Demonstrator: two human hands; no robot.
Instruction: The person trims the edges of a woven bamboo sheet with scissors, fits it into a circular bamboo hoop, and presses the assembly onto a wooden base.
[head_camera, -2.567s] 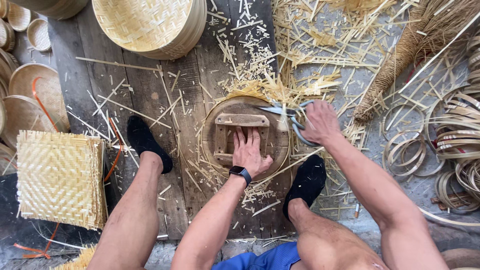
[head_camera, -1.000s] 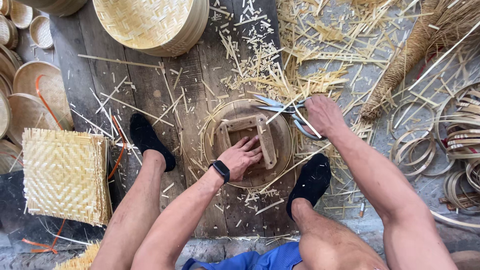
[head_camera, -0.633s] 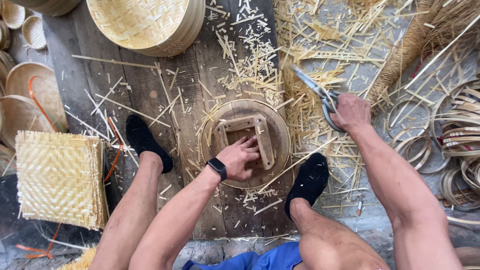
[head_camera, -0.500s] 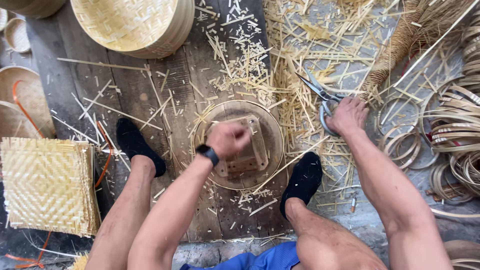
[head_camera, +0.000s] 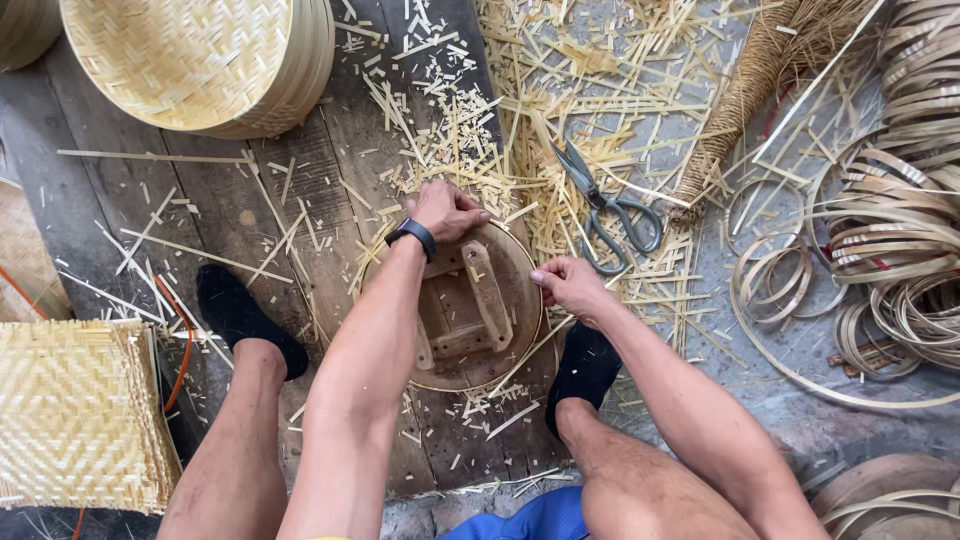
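Observation:
A round wooden form (head_camera: 500, 352) with a square wooden frame on top lies on the plank floor between my feet. My left hand (head_camera: 447, 211), with a dark wristband, grips its far rim with curled fingers. My right hand (head_camera: 566, 286) pinches the rim on the right side. A pair of grey scissors (head_camera: 604, 205) lies on the bamboo scraps just beyond my right hand, apart from it.
A stack of round woven bamboo trays (head_camera: 205, 60) sits at the far left. Square woven mats (head_camera: 75, 415) are piled by my left leg. Coiled bamboo strips and hoops (head_camera: 890, 260) fill the right side. Bamboo offcuts (head_camera: 470, 130) litter the floor.
My right hand has put down the scissors on the scraps and come back to the form's right rim. My left hand has moved from the frame to the far rim.

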